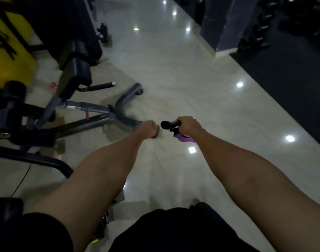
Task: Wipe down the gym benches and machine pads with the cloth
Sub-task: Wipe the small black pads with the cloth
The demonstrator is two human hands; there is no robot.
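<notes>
Both my arms reach forward over the pale tiled floor. My right hand [187, 126] grips a purple spray bottle [183, 138] with a black trigger head [166, 125] pointing left. My left hand [148, 129] is closed in a fist, and a small brownish edge, possibly the cloth [156, 132], shows under its fingers; I cannot tell for sure. To the left stands an adjustable bench with black pads [79, 70] on a grey frame [101, 108], about an arm's length from my left hand.
A yellow wall panel [8, 51] and black machine parts [12, 115] crowd the left side. A grey pillar [226, 24] and dark rubber flooring with dumbbells [261, 39] lie at the right rear. Shiny open floor [192, 79] stretches ahead.
</notes>
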